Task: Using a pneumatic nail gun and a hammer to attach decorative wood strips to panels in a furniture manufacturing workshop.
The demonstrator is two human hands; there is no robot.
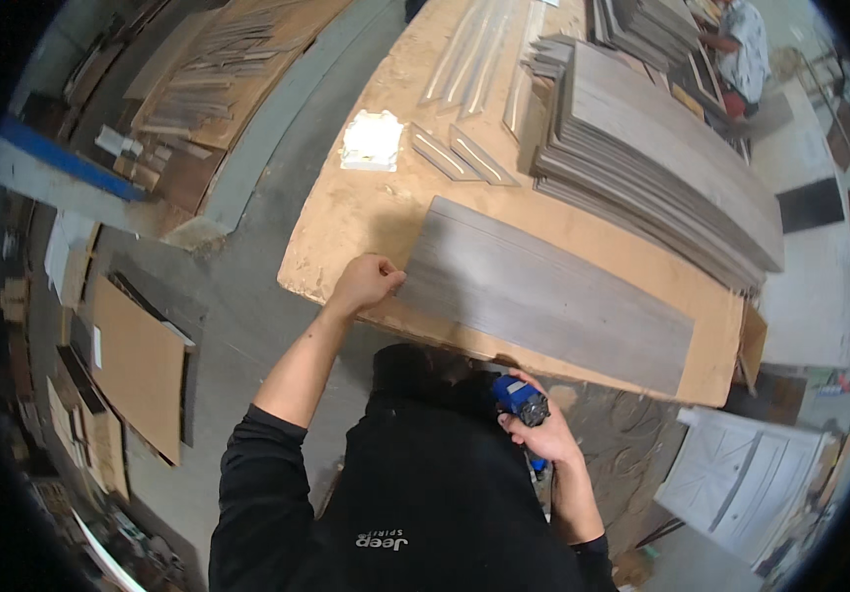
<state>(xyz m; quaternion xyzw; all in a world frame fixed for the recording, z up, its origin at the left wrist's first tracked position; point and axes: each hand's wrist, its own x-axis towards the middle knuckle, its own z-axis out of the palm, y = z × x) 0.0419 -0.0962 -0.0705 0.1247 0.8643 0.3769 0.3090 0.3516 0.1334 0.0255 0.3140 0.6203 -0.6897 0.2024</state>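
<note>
A long grey wood-grain board (543, 296) lies flat along the near side of the worktable. At its left end is my left hand (370, 282), its fingers pinched together by the board's edge; anything between them is too small to make out. My right hand (548, 434) grips a blue-and-black power tool (521, 399) in front of the table's near edge, close to my body. Part of the tool is hidden by the hand. Beyond the board lie two short grey strips (447, 156) with pale lines along them, beside a white patch (372, 141) on the tabletop.
A tall stack of grey boards (662, 148) fills the table's far right. Longer strips (469, 59) lie farther back. Another person (741, 49) stands at the far right. A second table (237, 74) with many strips is at left. Brown panels (139, 365) and a grey cabinet front (741, 483) flank me.
</note>
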